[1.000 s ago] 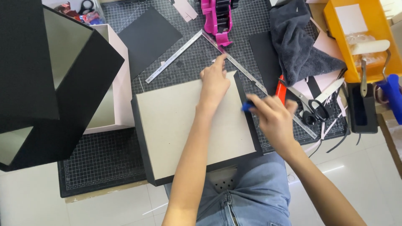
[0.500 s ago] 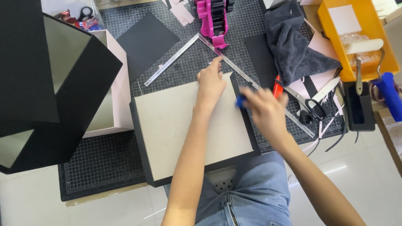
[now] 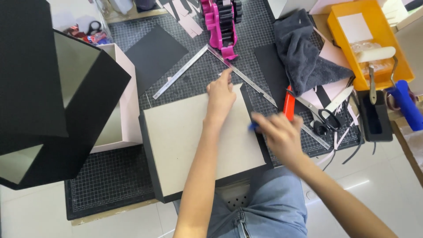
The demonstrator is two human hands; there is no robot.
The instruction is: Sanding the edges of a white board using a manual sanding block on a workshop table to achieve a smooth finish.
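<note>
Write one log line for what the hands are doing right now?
left hand: pressing grey board | right hand: holding small blue tool at board's right edge | cutting mat beneath

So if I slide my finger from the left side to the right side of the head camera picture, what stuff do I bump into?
Big black box → grey board → left hand pressing on it → right hand with a small blue tool → black scissors → yellow tray → blue roller handle.

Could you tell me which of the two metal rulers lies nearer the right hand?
The long ruler running diagonally towards the scissors; the shorter one lies farther left.
</note>
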